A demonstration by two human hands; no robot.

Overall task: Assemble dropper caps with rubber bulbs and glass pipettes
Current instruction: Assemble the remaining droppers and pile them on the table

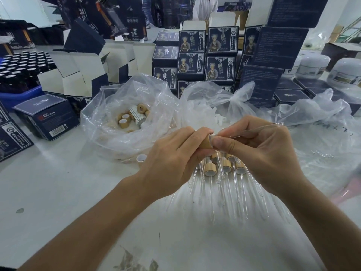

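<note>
The left hand (172, 161) grips one wooden dropper cap (207, 142), with its fingers curled round it. The cap's open white end faces the right hand (259, 151). The right hand pinches one glass pipette (256, 129) between thumb and fingers. The near end of the pipette sits right at the cap's opening. The far end sticks out past the right hand, up and to the right. Both hands meet in the middle, and both arms reach in from the bottom corners.

Just under the grip lies a pile of finished droppers (224, 169) on the white table (58, 192). About four or five wooden caps show there, and their glass tubes fan out toward the person. I cannot count the tubes for sure.

Just left of the grip, one loose cap (141, 159) stands on the table. Behind it is a clear bag of wooden caps (127, 118); about six caps show inside. Right behind the grip is a second clear bag with white rubber bulbs (214, 114), too blurred to count.

Further back stand many dark blue boxes (220, 53).
</note>
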